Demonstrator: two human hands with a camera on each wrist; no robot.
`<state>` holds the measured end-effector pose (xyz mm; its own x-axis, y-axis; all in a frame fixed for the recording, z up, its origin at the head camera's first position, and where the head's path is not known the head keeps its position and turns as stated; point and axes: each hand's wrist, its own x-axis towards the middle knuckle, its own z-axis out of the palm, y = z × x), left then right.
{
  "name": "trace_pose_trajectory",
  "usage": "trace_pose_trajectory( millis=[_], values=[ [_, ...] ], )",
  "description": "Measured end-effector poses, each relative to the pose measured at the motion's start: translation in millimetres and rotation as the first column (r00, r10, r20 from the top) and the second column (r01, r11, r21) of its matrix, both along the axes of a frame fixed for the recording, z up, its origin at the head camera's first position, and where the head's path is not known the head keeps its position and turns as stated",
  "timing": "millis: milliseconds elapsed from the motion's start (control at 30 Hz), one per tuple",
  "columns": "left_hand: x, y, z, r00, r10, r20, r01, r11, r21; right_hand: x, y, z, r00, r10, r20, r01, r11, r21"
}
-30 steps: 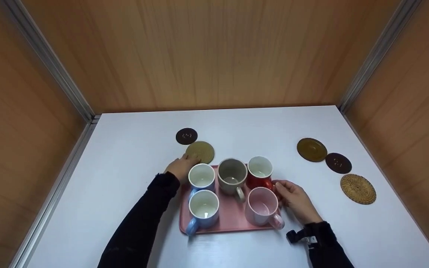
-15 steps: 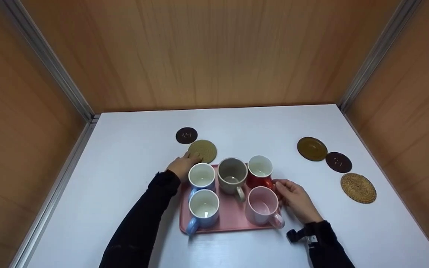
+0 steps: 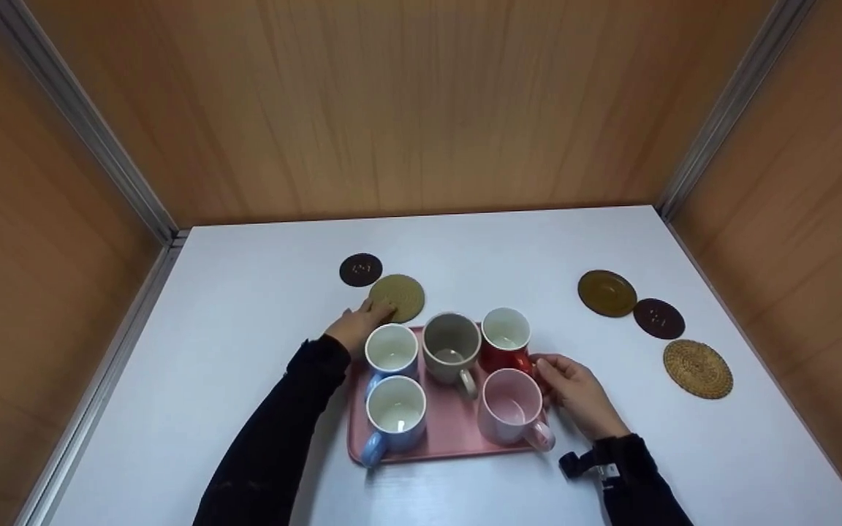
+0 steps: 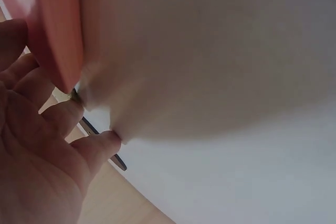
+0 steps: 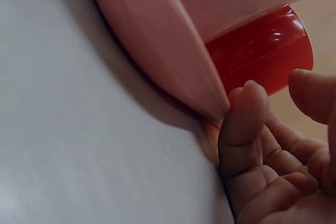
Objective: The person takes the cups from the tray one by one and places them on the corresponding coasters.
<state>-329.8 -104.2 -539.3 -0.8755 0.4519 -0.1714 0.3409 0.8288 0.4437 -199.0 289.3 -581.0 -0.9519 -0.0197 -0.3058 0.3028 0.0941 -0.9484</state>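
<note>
On a pink tray (image 3: 452, 429) stand several mugs: two light blue mugs (image 3: 396, 416) at the left, a grey mug (image 3: 452, 349) at back centre, a red mug (image 3: 503, 351) at back right and a pink mug (image 3: 509, 406) in front of it. My left hand (image 3: 357, 327) reaches past the tray's back left corner, its fingertips on an olive-green coaster (image 3: 400, 294). Beside the tray's right edge is my right hand (image 3: 574, 387), fingers loosely bent. In the right wrist view a fingertip (image 5: 250, 98) touches the tray's edge, with the thumb apart from the red mug.
A dark brown coaster (image 3: 361, 269) lies behind the olive-green one. At the right are a brown round coaster (image 3: 607, 293), another dark one (image 3: 659, 318) and a woven one (image 3: 698, 368). Wooden panels (image 3: 421, 109) enclose the white table (image 3: 245, 292) at the back and sides.
Under my left fingertips the olive-green coaster has slid slightly right, away from the dark brown one. My right hand, the tray and the mugs have kept their places; the head view has shifted a little.
</note>
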Motion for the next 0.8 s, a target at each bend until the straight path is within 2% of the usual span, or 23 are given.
trace_pose_trajectory(
  millis=[67, 167, 300, 400, 533, 633, 667, 800],
  values=[
    [-1.3, -1.8, -1.9, 1.0, 0.013, -0.014, -0.012, 0.999, 0.031, -0.3, -0.1, -1.7, 1.0, 0.001, 0.001, -0.001, 1.0, -0.011],
    [-5.8, -5.7, -3.2, 0.996, -0.006, -0.094, 0.012, 0.998, 0.061, -0.3, -0.4, -3.0, 1.0, 0.007, -0.001, -0.007, 1.0, -0.02],
    [-16.3, -8.3, 3.0, 0.979, -0.082, -0.188, 0.088, 0.996, 0.026, -1.7, 0.2, -2.3, 1.0, 0.011, -0.006, -0.011, 1.0, -0.026],
    [-21.9, -5.1, 11.8, 0.983, -0.114, -0.142, 0.111, 0.993, -0.024, 0.2, -0.6, -1.0, 1.0, 0.01, 0.0, -0.01, 1.0, -0.019],
    [-26.7, 5.0, 22.1, 0.996, -0.086, -0.01, 0.086, 0.994, -0.066, 3.7, -2.9, 1.7, 1.0, 0.021, -0.001, -0.021, 1.0, -0.015],
    [-28.3, 13.3, 25.4, 0.994, -0.113, 0.001, 0.112, 0.989, -0.094, 7.4, -3.4, 2.7, 0.999, 0.037, -0.006, -0.037, 0.999, -0.013],
    [-36.8, 12.2, 11.8, 0.99, -0.14, -0.023, 0.137, 0.987, -0.084, 8.7, -3.4, 2.9, 0.999, 0.041, -0.006, -0.041, 0.999, -0.009],
    [-43.6, 22.0, 10.1, 0.988, -0.153, -0.032, 0.148, 0.983, -0.108, 12.3, -4.0, 4.1, 0.999, 0.043, -0.013, -0.043, 0.999, 0.009]
  ],
)
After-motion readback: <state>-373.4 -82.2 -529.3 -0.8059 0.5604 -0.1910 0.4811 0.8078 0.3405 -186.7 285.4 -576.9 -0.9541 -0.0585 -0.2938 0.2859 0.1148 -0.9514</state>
